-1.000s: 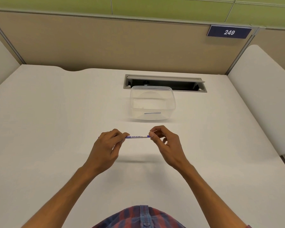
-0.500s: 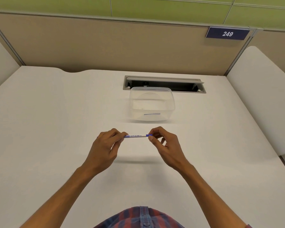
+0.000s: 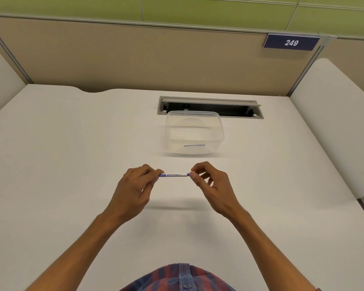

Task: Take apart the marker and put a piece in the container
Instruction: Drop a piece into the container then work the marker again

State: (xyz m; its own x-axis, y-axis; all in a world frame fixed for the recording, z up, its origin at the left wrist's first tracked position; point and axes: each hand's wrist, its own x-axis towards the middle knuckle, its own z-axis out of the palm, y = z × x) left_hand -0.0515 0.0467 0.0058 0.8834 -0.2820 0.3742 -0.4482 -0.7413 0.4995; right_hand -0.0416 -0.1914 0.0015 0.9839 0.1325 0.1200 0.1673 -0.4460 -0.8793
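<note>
A thin white whiteboard marker [image 3: 173,175] with blue print is held level above the desk, between both hands. My left hand [image 3: 135,190] pinches its left end, which is hidden in the fingers. My right hand [image 3: 210,185] pinches the blue right end with thumb and forefinger. Beyond the hands stands a clear plastic container [image 3: 194,133] without a lid. A small blue-grey strip [image 3: 194,145] shows at its front wall; whether it lies inside I cannot tell.
The white desk [image 3: 72,164] runs back to a beige partition. A grey cable slot [image 3: 210,107] opens just behind the container. White side panels rise at left and right. A sign reading 249 [image 3: 291,42] hangs at the upper right.
Both hands keep their hold on the marker. The right fingers have slid outward a little along the blue end; the marker stays level and in one piece.
</note>
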